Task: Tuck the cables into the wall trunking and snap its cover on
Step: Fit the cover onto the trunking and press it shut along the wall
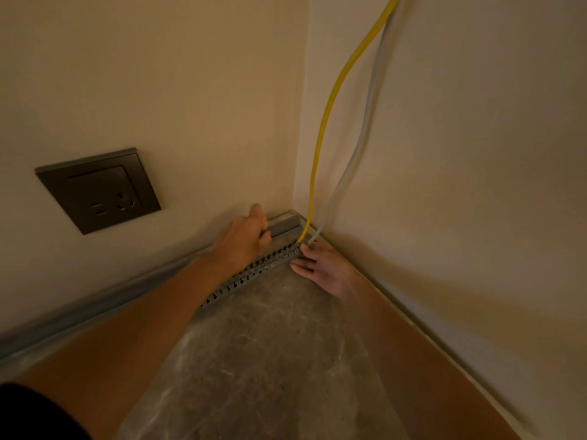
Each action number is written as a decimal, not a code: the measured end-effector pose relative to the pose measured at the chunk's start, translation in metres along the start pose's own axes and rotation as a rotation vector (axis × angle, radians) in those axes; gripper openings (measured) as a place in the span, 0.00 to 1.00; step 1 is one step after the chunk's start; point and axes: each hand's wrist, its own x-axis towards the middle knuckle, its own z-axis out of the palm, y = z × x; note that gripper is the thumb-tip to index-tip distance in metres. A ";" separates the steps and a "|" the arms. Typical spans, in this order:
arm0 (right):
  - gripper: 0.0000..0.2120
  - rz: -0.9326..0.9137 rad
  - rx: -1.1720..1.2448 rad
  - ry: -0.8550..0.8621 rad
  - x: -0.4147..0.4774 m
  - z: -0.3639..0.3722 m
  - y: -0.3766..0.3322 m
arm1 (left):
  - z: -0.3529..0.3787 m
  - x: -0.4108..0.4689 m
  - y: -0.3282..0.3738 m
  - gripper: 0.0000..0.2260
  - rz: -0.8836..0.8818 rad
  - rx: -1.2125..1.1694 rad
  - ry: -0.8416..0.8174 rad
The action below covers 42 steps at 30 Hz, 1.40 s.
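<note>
- Gripping with curled fingers, the left hand (244,236) is holding the end of a grey cover strip (286,226) just left of the room corner, at the middle of the frame, with its thumb pointing up against the wall.
- The right hand (327,269) is lying relaxed with straight fingers, grasping nothing, its fingertips touching the slotted side of the trunking (254,269) near the corner.
- The trunking is running along the foot of the left wall, from the corner down toward the lower left, passing under the left forearm.
- A yellow cable (324,128) and a pale grey cable (365,128) are hanging from the upper right of the frame and dropping into the trunking between the two hands.
- A dark wall socket (98,190) is sitting at the left of the frame, above the skirting (95,300).
- Grey marbled floor (270,360) is filling the lower middle.
</note>
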 end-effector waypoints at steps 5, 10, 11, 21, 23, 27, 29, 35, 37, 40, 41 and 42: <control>0.10 0.004 -0.024 0.004 -0.001 0.003 -0.002 | -0.002 0.009 -0.002 0.10 -0.090 -0.164 0.002; 0.10 0.007 -0.078 0.011 -0.001 0.003 -0.003 | -0.004 0.011 -0.003 0.14 -0.154 -0.256 -0.117; 0.10 0.007 -0.086 0.009 -0.002 0.002 -0.003 | -0.005 0.012 -0.004 0.13 -0.127 -0.198 -0.121; 0.09 -0.005 -0.089 -0.001 0.000 0.001 -0.002 | -0.006 0.016 -0.009 0.15 -0.033 -0.153 -0.154; 0.10 -0.008 -0.114 0.005 0.001 0.000 -0.002 | -0.006 0.016 -0.009 0.17 -0.025 -0.082 -0.073; 0.10 -0.045 -0.082 0.027 0.002 -0.001 -0.002 | -0.003 0.016 -0.005 0.11 -0.052 -0.004 -0.035; 0.11 -0.061 -0.027 0.028 0.002 -0.002 0.001 | -0.001 0.016 -0.005 0.08 -0.086 -0.018 -0.092; 0.11 -0.067 0.055 0.003 0.005 -0.006 0.005 | 0.003 0.019 -0.007 0.10 -0.137 -0.182 -0.229; 0.11 -0.073 0.087 -0.012 0.006 -0.007 0.005 | 0.005 0.019 -0.006 0.08 -0.113 -0.184 -0.232; 0.11 -0.075 0.095 -0.042 0.006 -0.006 0.006 | 0.010 0.020 -0.007 0.08 -0.043 -0.100 -0.198; 0.11 -0.075 0.088 -0.044 0.006 -0.006 0.006 | 0.012 0.020 -0.007 0.07 -0.036 -0.095 -0.195; 0.11 -0.074 0.085 -0.043 0.006 -0.006 0.005 | 0.014 0.021 -0.007 0.06 -0.036 -0.092 -0.190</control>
